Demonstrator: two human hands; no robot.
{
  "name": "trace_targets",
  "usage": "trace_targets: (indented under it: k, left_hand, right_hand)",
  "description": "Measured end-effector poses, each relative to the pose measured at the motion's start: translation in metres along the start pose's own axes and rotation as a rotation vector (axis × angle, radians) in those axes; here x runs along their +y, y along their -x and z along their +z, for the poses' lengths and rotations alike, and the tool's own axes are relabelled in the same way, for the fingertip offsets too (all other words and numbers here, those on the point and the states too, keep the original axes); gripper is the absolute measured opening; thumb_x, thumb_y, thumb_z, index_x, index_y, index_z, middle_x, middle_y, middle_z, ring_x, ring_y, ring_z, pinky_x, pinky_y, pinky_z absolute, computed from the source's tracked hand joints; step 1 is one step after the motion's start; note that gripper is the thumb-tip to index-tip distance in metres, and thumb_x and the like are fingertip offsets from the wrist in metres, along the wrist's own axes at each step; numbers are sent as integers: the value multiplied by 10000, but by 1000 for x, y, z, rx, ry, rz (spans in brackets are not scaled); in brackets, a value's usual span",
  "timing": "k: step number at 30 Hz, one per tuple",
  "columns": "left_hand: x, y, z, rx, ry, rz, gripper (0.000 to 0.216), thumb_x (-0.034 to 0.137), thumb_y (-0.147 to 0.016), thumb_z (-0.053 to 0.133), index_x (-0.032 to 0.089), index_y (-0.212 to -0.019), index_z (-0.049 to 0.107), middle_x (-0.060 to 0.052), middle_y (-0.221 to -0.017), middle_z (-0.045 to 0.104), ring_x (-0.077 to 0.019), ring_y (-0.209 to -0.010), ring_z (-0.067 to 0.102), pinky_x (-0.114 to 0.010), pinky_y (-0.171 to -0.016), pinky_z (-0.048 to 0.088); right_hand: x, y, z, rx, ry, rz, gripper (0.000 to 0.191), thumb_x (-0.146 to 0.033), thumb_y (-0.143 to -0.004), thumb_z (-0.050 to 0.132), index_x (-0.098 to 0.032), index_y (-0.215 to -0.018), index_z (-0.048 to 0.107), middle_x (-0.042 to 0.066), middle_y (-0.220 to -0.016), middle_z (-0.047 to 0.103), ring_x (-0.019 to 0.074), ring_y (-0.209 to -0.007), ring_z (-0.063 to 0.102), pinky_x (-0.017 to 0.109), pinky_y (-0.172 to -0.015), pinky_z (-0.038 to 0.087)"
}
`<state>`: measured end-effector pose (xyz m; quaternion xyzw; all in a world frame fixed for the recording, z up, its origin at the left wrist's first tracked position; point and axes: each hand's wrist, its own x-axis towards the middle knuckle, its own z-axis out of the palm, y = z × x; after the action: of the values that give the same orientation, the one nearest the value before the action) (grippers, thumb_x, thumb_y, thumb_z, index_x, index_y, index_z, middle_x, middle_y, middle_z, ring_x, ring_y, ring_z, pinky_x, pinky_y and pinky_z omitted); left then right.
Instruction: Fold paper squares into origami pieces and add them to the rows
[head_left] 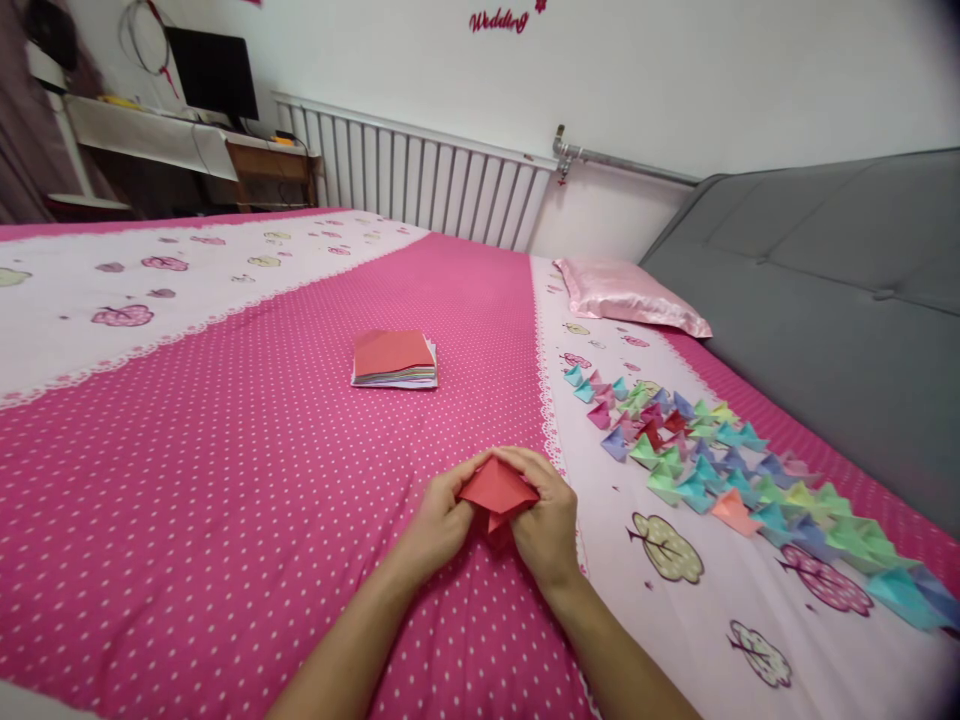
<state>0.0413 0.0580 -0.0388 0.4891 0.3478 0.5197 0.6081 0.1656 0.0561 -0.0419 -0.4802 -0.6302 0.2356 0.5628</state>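
Note:
Between my two hands is a piece of folded red origami paper (498,488), pointed at the top with a flap hanging below. My left hand (444,512) grips its left side, fingers curled round the edge and thumb underneath. On the other side my right hand (546,515) pinches the right edge, its fingertips meeting the left ones near the top point. Both hands are close above the pink dotted bedspread (262,480). A stack of square coloured paper (394,358), with a red-orange sheet on top, lies beyond them. Parts of the folded paper are hidden by my fingers.
Rows of small folded paper boats (701,475) in many colours spread over the bed at the right. Behind them are a pink pillow (630,295) and a grey headboard (817,270). A white radiator (420,165) and a desk with a monitor (214,75) stand at the back.

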Motion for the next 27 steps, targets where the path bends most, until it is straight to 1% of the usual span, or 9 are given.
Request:
trace_targets:
  k: [5,9,11,14,17,20,23,25,27]
  left_hand:
    - [3,-1,-3,40,212,-140,361,139,-693,619,190,-1050,636,-70,-1035,663,-188,-930,598,-292,-863,416]
    - [5,0,-8,60,388,-237,378,161,-708,622,186,-1085,604,-82,-1070,646,-163,-891,607,-271,-817,446]
    - [7,0,-11,70,446,-239,390,109,-705,586,174,-1090,595,-84,-1097,631,-157,-904,600,-263,-815,455]
    - [11,0,-15,41,548,-221,458,29,-655,512,144,-1092,586,-89,-1109,618,-149,-926,587,-239,-816,458]
    - [14,1,-17,26,570,-221,419,99,-702,525,144,-1116,570,-93,-1113,614,-149,-902,593,-235,-795,468]
    - [13,1,-16,44,470,-208,443,182,-733,607,179,-1169,528,-92,-1131,608,-151,-874,608,-250,-789,474]
    - [10,0,-15,38,407,-181,533,171,-702,663,195,-1205,487,-97,-1111,618,-150,-844,621,-257,-778,478]
    - [7,0,-14,22,382,-168,559,177,-703,666,203,-1224,465,-102,-1105,622,-162,-855,625,-267,-774,479]
    - [5,-1,-14,9,340,-161,554,195,-710,661,203,-1226,459,-109,-1098,625,-178,-860,628,-281,-768,479]
  right_hand:
    - [-2,-4,-5,-107,-4,-15,357,-91,-734,515,-303,-969,680,38,-1089,581,201,-1008,533,350,-881,411]
    - [-2,-10,-9,-226,-76,-8,418,-79,-757,436,-313,-1027,653,18,-1165,557,193,-1095,487,370,-967,348]
    - [-1,-12,-11,-266,-112,17,411,-104,-780,406,-311,-1043,644,6,-1201,538,187,-1135,459,374,-1002,311]
    - [1,-14,-14,-305,-138,55,401,-138,-795,382,-308,-1054,638,-7,-1243,510,186,-1181,418,376,-1029,268]
    - [0,-14,-18,-375,-126,39,443,-130,-764,383,-304,-1102,610,-10,-1286,476,195,-1216,380,381,-1045,233]
    - [-2,-14,-21,-449,-113,-13,486,-137,-707,431,-285,-1146,580,3,-1329,429,219,-1245,341,393,-1043,231]
    - [-2,-14,-21,-443,-138,-37,419,-201,-727,473,-271,-1120,602,27,-1314,448,242,-1231,365,410,-1024,260]
    - [-1,-13,-18,-377,-123,7,301,-249,-763,504,-264,-1020,660,47,-1249,509,241,-1182,427,403,-995,304]
    - [1,-12,-13,-294,-100,75,192,-268,-756,566,-249,-888,704,64,-1137,584,231,-1093,508,380,-937,371]
